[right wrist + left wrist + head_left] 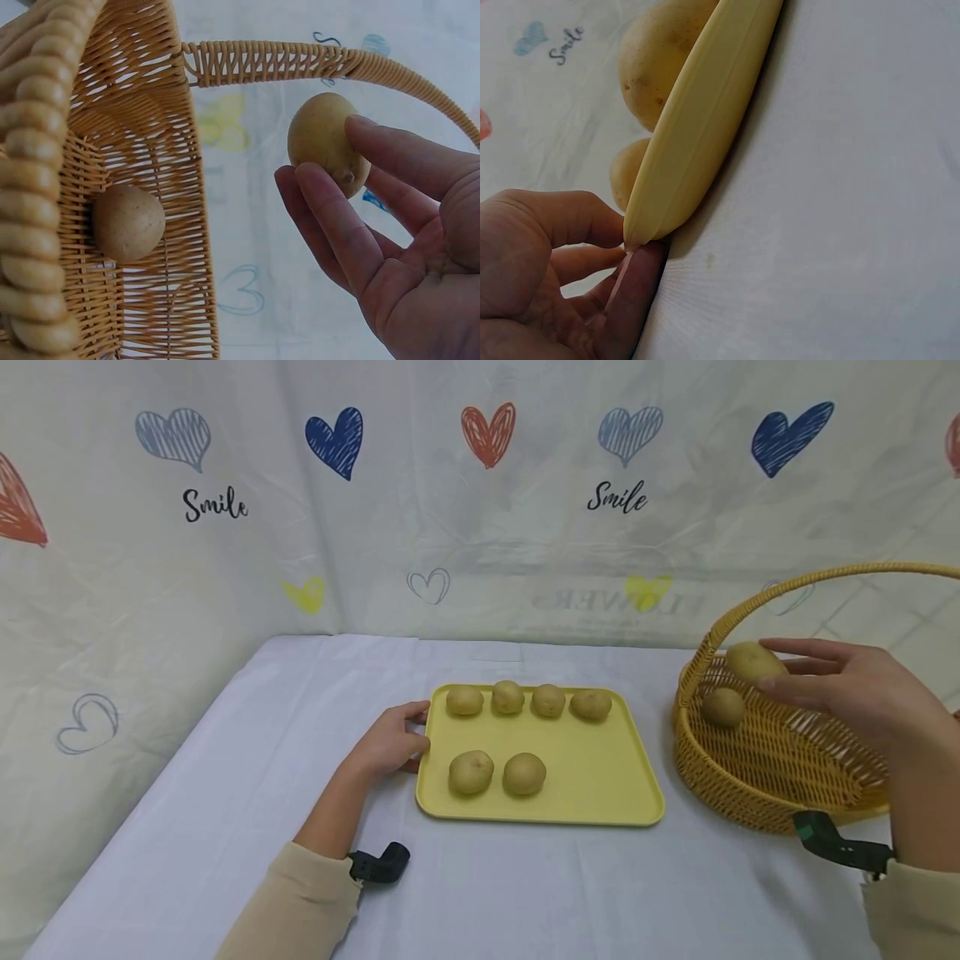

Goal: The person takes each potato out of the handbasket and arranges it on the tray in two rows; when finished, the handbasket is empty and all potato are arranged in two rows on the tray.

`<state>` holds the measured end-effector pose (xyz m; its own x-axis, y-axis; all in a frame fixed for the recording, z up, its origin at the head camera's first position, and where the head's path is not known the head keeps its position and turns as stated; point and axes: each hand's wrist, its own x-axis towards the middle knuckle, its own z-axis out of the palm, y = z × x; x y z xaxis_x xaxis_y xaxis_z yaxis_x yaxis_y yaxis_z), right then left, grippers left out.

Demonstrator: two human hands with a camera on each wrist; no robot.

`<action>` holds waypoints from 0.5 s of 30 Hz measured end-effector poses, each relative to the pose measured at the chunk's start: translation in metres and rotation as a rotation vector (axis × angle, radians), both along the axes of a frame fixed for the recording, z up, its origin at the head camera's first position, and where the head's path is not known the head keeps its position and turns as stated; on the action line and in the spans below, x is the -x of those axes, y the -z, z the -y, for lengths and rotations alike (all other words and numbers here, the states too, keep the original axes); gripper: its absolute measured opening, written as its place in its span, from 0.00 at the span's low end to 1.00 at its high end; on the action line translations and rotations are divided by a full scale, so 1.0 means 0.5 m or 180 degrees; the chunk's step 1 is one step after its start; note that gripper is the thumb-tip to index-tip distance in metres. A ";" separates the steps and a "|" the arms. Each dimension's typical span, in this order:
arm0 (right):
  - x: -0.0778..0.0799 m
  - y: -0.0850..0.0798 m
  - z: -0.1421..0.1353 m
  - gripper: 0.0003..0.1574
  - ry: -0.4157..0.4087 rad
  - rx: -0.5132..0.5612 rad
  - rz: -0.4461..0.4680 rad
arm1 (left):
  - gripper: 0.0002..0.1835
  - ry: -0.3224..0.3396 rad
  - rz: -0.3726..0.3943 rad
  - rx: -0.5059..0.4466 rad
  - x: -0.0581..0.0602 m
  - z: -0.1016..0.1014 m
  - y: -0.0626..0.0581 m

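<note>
My right hand [862,689] holds a potato [752,662] between thumb and fingertips, above the wicker basket [720,781]. In the right wrist view that potato [324,139] is raised clear of the weave. A second potato [723,707] lies inside the basket toward its left end. My left hand [390,739] pinches the left edge of a yellow tray [592,777], with the thumb on the rim and a finger under it in the left wrist view. On the tray sit several potatoes: a row along the back, and two, one a front potato [471,772], nearer me.
The basket's tall handle [825,575] arches over it. A white cloth [262,760] covers the table, and a printed curtain [420,510] with hearts hangs behind. Each wrist carries a black camera mount, such as the left mount [381,863].
</note>
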<state>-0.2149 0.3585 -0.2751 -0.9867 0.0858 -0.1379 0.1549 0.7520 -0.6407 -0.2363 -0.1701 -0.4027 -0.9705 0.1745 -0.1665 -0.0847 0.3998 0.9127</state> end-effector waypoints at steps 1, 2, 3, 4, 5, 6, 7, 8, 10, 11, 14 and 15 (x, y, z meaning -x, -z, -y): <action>-0.001 -0.001 0.002 0.65 -0.0019 0.0010 -0.0010 | 0.44 -0.0002 0.0001 0.0000 0.000 0.001 0.000; -0.002 -0.002 0.005 0.65 -0.0041 0.0008 -0.0022 | 0.44 0.0004 -0.0001 -0.0001 -0.001 0.001 0.001; -0.002 -0.002 0.007 0.65 -0.0063 -0.0021 -0.0052 | 0.44 0.0005 -0.0002 -0.0007 -0.001 0.002 0.001; -0.002 -0.004 0.009 0.65 -0.0072 -0.0045 -0.0058 | 0.44 0.0006 -0.0002 -0.0013 -0.001 0.002 0.001; -0.003 -0.006 0.009 0.65 -0.0083 -0.0069 -0.0044 | 0.44 0.0008 -0.0003 -0.0025 -0.001 0.002 0.001; -0.004 -0.008 0.009 0.66 -0.0098 -0.0080 -0.0017 | 0.44 0.0008 -0.0001 -0.0031 -0.001 0.003 0.001; -0.005 -0.009 0.008 0.66 -0.0106 -0.0118 -0.0002 | 0.44 0.0007 0.0000 -0.0037 -0.001 0.003 0.001; -0.005 -0.010 0.007 0.67 -0.0110 -0.0159 0.0009 | 0.44 0.0013 -0.0003 -0.0043 -0.001 0.003 0.001; -0.007 -0.011 0.005 0.67 -0.0121 -0.0204 0.0022 | 0.44 0.0012 -0.0003 -0.0049 -0.001 0.002 0.000; -0.009 -0.011 0.004 0.67 -0.0129 -0.0206 0.0028 | 0.44 0.0012 -0.0002 -0.0049 -0.001 0.002 -0.001; -0.012 -0.007 0.006 0.67 -0.0109 -0.0180 0.0007 | 0.44 0.0004 -0.0004 -0.0035 0.000 0.002 -0.001; -0.013 -0.006 0.008 0.66 -0.0107 -0.0164 0.0004 | 0.44 0.0000 0.0000 -0.0035 0.000 0.002 -0.001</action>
